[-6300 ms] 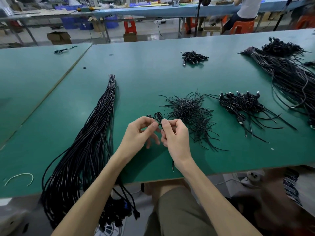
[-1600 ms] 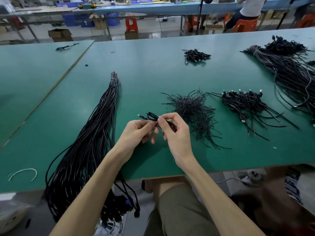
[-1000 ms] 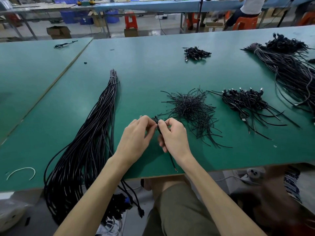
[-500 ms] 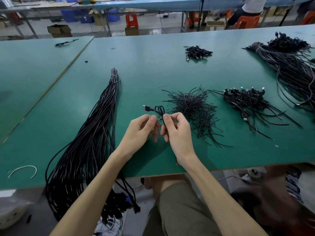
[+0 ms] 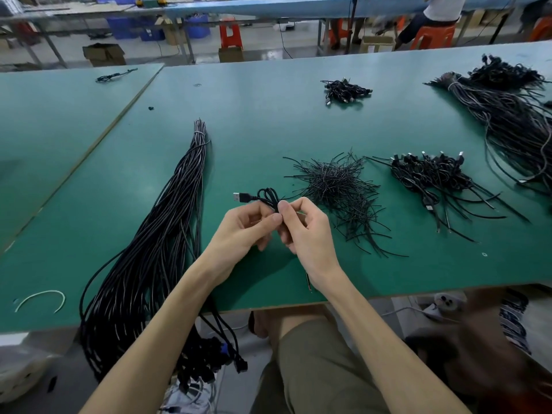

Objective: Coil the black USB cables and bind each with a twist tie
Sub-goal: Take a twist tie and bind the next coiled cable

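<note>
A small coiled black USB cable (image 5: 264,197) sits above my fingertips, its plug pointing left. My left hand (image 5: 245,227) and my right hand (image 5: 304,231) meet in front of me, both pinching the coil's lower part; a twist tie between the fingers cannot be made out. One cable end hangs below my right wrist. A loose heap of black twist ties (image 5: 337,186) lies just right of my hands. A long bundle of uncoiled black cables (image 5: 158,246) runs along the table on my left. Coiled cables (image 5: 430,174) lie in a pile further right.
The green table (image 5: 254,130) has its front edge close to my lap. A small pile of coiled cables (image 5: 343,91) lies at the back, another large cable bundle (image 5: 513,115) at the far right. A white loop (image 5: 41,298) lies near the front left edge.
Over the last second the coil has been turned in my fingers: its plug came up and now points left. My hands stay together at about the same spot.
</note>
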Tool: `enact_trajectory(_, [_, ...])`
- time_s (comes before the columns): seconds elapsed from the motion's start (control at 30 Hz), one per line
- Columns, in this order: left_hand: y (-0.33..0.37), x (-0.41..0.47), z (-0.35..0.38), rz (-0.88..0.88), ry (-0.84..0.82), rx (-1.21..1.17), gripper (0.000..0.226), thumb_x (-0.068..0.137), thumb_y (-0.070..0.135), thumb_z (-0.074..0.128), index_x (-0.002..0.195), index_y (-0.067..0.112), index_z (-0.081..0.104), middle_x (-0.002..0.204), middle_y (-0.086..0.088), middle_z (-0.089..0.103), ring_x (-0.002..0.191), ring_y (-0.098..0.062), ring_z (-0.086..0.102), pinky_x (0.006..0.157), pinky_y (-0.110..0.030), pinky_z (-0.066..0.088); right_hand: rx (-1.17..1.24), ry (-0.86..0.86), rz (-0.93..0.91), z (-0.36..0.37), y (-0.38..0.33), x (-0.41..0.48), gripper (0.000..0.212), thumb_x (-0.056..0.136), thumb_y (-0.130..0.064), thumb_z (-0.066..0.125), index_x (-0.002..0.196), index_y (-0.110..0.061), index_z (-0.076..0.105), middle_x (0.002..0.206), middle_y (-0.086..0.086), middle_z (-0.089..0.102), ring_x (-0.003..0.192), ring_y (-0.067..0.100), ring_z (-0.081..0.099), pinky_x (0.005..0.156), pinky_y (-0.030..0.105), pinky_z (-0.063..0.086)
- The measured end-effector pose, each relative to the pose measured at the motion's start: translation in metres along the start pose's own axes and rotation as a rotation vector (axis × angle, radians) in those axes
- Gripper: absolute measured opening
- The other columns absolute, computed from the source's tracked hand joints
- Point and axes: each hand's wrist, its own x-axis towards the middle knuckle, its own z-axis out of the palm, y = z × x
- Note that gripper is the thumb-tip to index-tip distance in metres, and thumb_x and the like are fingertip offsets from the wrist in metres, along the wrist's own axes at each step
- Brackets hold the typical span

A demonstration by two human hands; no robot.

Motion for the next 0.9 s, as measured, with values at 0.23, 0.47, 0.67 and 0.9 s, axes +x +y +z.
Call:
enact_trajectory(0.23, [-0.008,0.001,0.004,0.265,0.151,0.457,0.017,0.103,0.022,0.062,0.089,0.013,0.063,0.069,0.006,0.057,0.062,-0.009,0.048,0.06,-0.024,0.04,0.034,0.007,0.062,0.0,-0.001,0.002,0.031,0.107,-0.024,0.056,0.079,-0.01,0.053,0.048,-0.003,0.044,0.041,0.012,0.032,0.039,0.022,0.027])
enact_trajectory(0.47, [-0.016,-0.001,0.009,0.409,0.33,0.848,0.015,0.104,0.026,0.059,0.097,0.013,0.061,0.088,0.007,0.054,0.069,-0.019,0.049,0.062,-0.032,0.044,0.058,-0.016,0.077,-0.002,-0.002,0.002,0.03,0.107,-0.021,0.056,0.081,-0.007,0.049,0.049,-0.003,0.038,0.042,0.012,0.029,0.039,0.023,0.024])
enact_trajectory(0.67, [-0.01,0.002,0.006,0.151,0.227,0.494,0.016,0.1,0.033,0.063,0.092,0.019,0.065,0.073,0.002,0.067,0.062,-0.017,0.06,0.061,-0.026,0.047,0.036,-0.022,0.029,-0.002,-0.004,-0.002,0.028,0.108,-0.027,0.056,0.085,-0.011,0.053,0.053,-0.004,0.048,0.045,0.01,0.036,0.043,0.02,0.03])
enact_trajectory(0.9, [-0.006,0.003,0.007,0.083,0.102,0.25,0.024,0.099,0.041,0.058,0.102,0.019,0.065,0.078,0.01,0.071,0.063,-0.008,0.063,0.057,-0.021,0.046,0.02,-0.063,0.023,-0.001,-0.003,-0.003,0.027,0.107,-0.028,0.055,0.087,-0.011,0.052,0.058,-0.001,0.055,0.052,0.01,0.047,0.047,0.02,0.037])
